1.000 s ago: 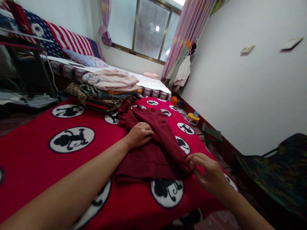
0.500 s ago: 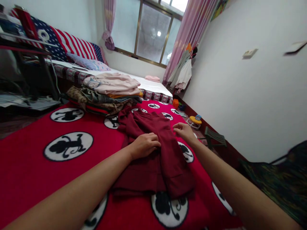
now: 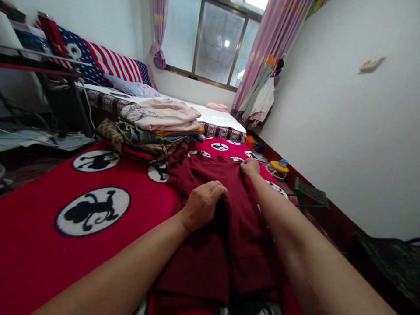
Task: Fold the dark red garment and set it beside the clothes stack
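Note:
A dark red garment (image 3: 243,232) lies lengthwise on a bright red blanket (image 3: 138,183) printed with black-and-white monkey circles. Near the garment's middle, my left hand (image 3: 205,203) is closed on a pinched fold, and the cloth lifts beneath it. My right hand (image 3: 250,167) is closed on the garment's right edge, farther from me. Beyond the garment and to the left stands a pile of folded clothes (image 3: 160,116), with a pale pink one on top.
Behind the pile is a bed (image 3: 223,119) with a white sheet and pillows. A desk (image 3: 39,65) with a red flask stands at the left. Along the right wall are a small yellow stool (image 3: 278,166) and a green folding stool (image 3: 311,194).
My right hand has come down onto the garment's right edge and closed on it. My left hand has raised a fold of the cloth. The view has shifted slightly.

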A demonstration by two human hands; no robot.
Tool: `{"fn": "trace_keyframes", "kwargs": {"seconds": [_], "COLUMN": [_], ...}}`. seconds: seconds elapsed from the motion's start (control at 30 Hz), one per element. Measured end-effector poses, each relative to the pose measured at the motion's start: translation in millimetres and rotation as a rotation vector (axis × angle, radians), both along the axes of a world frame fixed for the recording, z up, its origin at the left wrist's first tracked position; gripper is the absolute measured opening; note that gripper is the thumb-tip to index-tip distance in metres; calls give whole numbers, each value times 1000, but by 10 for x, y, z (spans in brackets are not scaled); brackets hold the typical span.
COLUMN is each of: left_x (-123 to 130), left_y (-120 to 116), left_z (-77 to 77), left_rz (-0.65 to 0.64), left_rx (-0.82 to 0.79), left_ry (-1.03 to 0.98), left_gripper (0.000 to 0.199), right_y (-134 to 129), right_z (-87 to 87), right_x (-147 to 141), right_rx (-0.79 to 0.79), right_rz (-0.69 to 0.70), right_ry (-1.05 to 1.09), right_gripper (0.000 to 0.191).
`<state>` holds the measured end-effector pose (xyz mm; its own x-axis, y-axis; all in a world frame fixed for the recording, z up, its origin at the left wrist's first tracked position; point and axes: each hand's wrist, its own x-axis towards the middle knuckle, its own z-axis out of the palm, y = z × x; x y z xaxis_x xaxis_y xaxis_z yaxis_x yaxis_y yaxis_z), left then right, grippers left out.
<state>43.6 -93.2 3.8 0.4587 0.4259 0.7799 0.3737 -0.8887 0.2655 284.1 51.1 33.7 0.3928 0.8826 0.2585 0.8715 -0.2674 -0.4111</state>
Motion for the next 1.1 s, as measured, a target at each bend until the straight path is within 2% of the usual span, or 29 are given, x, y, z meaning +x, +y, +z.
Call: {"fn": "trace_keyframes", "kwargs": {"seconds": [0.07,0.17,0.27,0.4,0.47,0.53,0.67,0.73,0.87,0.93,1.0,1.1], "left_x": [1,7,9,-4,-16,-27,-35,-26,9,23,28,14], "left_y": [29,75,102,99,86,63,-8,-41,-66,-64,-63,-72], "left_z": [-17,-48,-63,-46,-32,-17,14,25,24,15,7,9], "left_rz": [62,155,183,197,187,124,-146,-239,-280,-282,-271,-247], "left_rx": [-17,-34,-47,-97,-109,-87,28,90,200,236,242,227], "left_ry": [0,115,222,245,226,200,262,327,392,393,392,385], "left_gripper": [22,24,23,23,23,25,37,35,26,22,21,24], "right_y": [25,20,-26,-247,-481,-802,-1598,-2006,-2685,-2906,-3041,-3130], "right_z": [-23,-125,-204,-191,-193,-229,-314,-290,-92,-4,19,-51], "right_x": [-20,-60,-73,-18,40,121,334,420,446,394,327,246], "right_rx": [39,47,25,-9,-11,31,109,53,-99,-158,-154,-18], "right_rz": [-46,-33,48,217,302,401,522,544,720,758,734,681], "right_ry": [-8,18,83,224,290,370,495,457,292,237,211,149], "right_gripper": [27,27,28,43,49,49,38,34,38,48,53,28]}}
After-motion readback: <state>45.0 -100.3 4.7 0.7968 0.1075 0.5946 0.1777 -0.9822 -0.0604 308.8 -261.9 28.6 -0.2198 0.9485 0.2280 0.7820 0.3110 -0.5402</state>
